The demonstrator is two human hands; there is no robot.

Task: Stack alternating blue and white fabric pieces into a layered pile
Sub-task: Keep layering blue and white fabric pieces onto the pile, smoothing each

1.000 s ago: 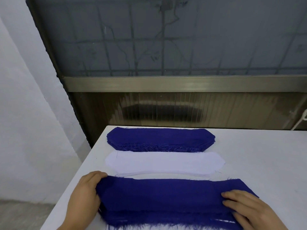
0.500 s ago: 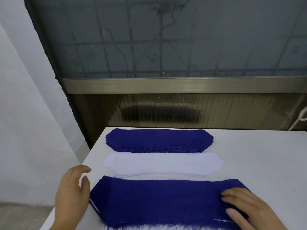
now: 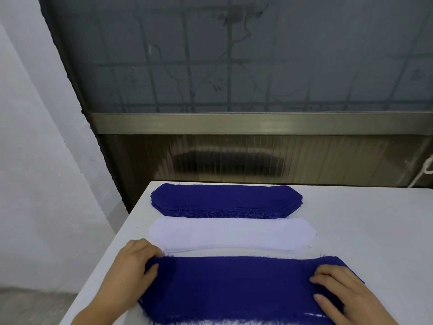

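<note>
Two hands on a blue cloth at the near edge of a white table.

Nearest, a blue cloth (image 3: 234, 287) tops a layered pile, with a frayed white edge showing beneath it at the bottom of the view. The left hand (image 3: 138, 263) sits at the cloth's left end, fingers curled over the far corner and thumb on the top surface, apparently gripping the edge. The right hand (image 3: 337, 292) lies flat on the right end, fingers straight and slightly spread, pressing the cloth down. Just beyond the pile lies a stack of white pieces (image 3: 232, 234) with rounded ends, and just past that a thicker stack of blue pieces (image 3: 225, 199) with frayed threads along its near side. All three rest on the table (image 3: 370, 231). Behind the table rises a ribbed panel (image 3: 269, 158), a metal rail, and a frosted window (image 3: 234, 55).
</note>
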